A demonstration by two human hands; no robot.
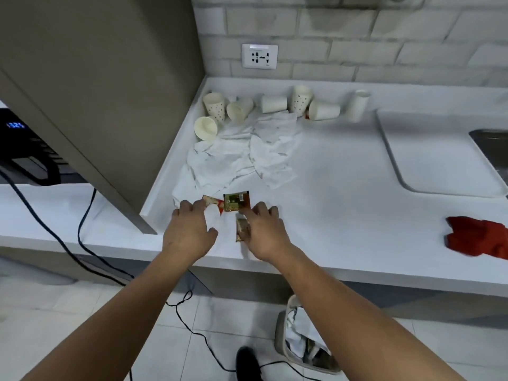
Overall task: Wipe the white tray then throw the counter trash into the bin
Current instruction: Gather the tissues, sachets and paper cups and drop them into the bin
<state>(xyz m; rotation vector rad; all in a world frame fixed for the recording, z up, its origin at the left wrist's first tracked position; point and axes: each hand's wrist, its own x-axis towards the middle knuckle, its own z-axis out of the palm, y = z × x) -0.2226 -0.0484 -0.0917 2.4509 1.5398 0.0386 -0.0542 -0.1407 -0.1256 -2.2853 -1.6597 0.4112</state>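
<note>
Three wrappers [236,202] lay near the counter [343,229] edge, head view | left hand [189,232] fingers spread, tips on one | right hand [265,235] fingers apart over another, grip unclear | white tray [434,160] well right, bin [281,336] below | judged best: rake wrappers together, then pinch all at once.

1. Bright, even overhead light; faint soft shadow beside the right hand [264,232] on the glossy white counter top [343,215]
2. Wide-angle bend: grey brick wall [357,37] courses curve near the edges
3. Overall soft, compression smear; crumpled red cloth [478,237] blurred at the right edge
</note>
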